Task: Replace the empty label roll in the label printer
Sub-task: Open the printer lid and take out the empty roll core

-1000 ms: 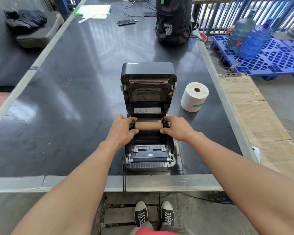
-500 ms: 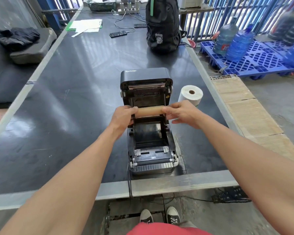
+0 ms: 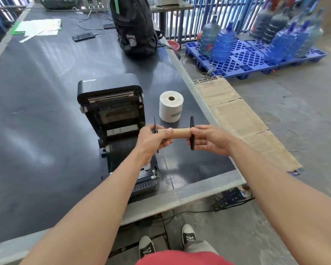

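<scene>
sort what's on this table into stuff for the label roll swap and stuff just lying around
For the job:
- label printer, lid open
- empty cardboard core on its holder, held by the left hand and right hand
- full label roll, standing beside the printer

Lying about:
- backpack
- phone
- papers

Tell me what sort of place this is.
Likely a warehouse or packing area: a long black worktable with a label printer, a blue plastic pallet of water jugs on concrete, blue railings behind.
</scene>
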A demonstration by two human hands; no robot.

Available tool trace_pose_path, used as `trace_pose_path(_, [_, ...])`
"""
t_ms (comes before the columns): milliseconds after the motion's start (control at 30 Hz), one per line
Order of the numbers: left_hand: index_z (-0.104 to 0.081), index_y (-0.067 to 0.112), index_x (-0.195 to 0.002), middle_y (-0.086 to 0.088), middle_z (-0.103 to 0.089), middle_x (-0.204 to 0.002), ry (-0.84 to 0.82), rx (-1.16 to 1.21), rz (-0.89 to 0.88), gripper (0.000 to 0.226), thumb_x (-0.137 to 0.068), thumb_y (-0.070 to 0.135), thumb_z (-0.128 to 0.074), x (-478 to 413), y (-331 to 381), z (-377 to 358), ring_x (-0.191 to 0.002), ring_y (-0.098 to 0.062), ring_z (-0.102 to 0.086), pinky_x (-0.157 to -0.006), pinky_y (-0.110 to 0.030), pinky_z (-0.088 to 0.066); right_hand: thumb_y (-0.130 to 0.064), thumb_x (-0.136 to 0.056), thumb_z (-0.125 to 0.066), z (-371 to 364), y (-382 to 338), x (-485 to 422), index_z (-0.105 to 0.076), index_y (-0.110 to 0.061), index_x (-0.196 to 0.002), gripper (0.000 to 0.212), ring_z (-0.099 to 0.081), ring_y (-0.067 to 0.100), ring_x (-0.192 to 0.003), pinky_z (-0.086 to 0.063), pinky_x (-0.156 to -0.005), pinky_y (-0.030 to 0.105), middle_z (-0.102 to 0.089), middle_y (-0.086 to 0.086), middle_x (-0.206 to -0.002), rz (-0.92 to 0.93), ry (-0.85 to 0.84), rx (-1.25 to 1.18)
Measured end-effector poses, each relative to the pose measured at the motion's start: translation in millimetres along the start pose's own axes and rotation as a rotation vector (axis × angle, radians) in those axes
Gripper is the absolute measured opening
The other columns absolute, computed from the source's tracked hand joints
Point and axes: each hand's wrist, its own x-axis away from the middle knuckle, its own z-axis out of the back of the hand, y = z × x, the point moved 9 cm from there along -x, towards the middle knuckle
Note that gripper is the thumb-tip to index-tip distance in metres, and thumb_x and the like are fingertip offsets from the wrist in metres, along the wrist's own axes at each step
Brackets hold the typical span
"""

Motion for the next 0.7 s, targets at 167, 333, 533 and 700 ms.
trace_pose_path(167, [-0.055,0.0,-0.108,-0.028,-0.07,-0.103,0.047,0.004,0.101,0.037,-0.083,0.013,-0.078,0.5,-40.6,-43.8,-0.071,-0.021,-0.072,-0.055,-0.019,-0.055,-0.027,-0.089,-0.071,74.5,45.1,19.1,-0.069,-0.012,-0.106,0.024,-0.074,0.02,-0.079,-0.059,-0.066,0.03,-0.074,0.008,-0.09,-0.101,0.119,-0.066])
trace_pose_path(333, [-0.057,0.001,-0.105,-0.025,-0.071,-0.095,0.15,0.06,0.137,0.033,-0.083,0.015,-0.077,5.1,-78.7,-62.3,-0.059,-0.014,-0.071,-0.048,-0.016,-0.051,-0.037,-0.084,-0.076,135.4,75.1,11.4,-0.066,-0.011,-0.088,0.028,-0.061,0.025,-0.075,-0.054,-0.075,0.038,-0.061,0.006,-0.078,-0.127,0.461,0.558])
trace_pose_path(533, [-0.057,0.007,-0.099,-0.019,-0.073,-0.097,0.218,0.155,0.216,0.029,-0.081,0.015,-0.079,18.4,-118.7,-63.5,-0.074,-0.023,-0.075,-0.053,-0.02,-0.055,-0.045,-0.081,-0.075,119.1,88.8,9.1,-0.062,-0.012,-0.085,0.035,-0.065,0.035,-0.091,-0.042,-0.067,0.034,-0.067,0.013,-0.093,-0.032,0.597,1.03])
trace_pose_path(700, [-0.057,0.006,-0.101,-0.016,-0.074,-0.094,0.242,0.255,0.244,0.03,-0.081,0.015,-0.079,16.4,-124.0,-68.5,-0.074,-0.022,-0.074,-0.056,-0.021,-0.056,-0.043,-0.086,-0.071,120.0,92.8,3.5,-0.063,-0.007,-0.108,0.043,-0.058,0.038,-0.108,-0.047,-0.085,0.041,-0.06,0.018,-0.116,-0.038,0.588,1.051])
